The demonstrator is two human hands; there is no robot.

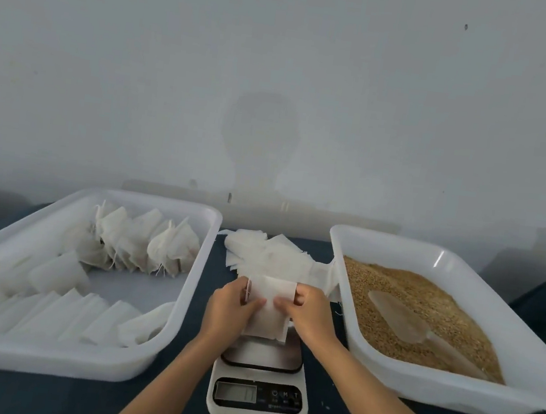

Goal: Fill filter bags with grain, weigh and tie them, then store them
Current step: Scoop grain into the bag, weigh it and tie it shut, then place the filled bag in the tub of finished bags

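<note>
Both hands, left [230,308] and right [310,314], pinch one empty bag [269,306] just above the scale [259,377]. Rub the top open wide before scooping grain [423,314], right of the scale.

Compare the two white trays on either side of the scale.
The left tray holds white filter bags: tied, filled ones at the back, flat ones in front. The right tray holds loose brown grain with a clear scoop lying on it. The left tray's floor shows bare in the middle; the right tray's is covered by grain. Both are white, rectangular and shallow, on the dark table.
</note>
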